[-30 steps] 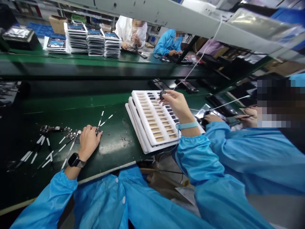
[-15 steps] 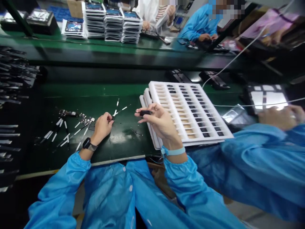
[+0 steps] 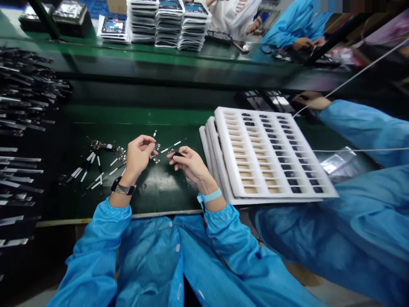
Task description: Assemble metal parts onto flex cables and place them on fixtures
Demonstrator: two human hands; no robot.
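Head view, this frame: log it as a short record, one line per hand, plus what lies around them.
left hand: fingers curled just above small circuit parts with white tabs; any grip cannot be told
right hand: pinches a small dark part
left wrist: smartwatch
right wrist: teal band
beside the hands: stacked white foam trays, rows of dark parts in their slots
work surface: green bench mat
nearby person: co-worker's hand, blue sleeve, beyond the trays
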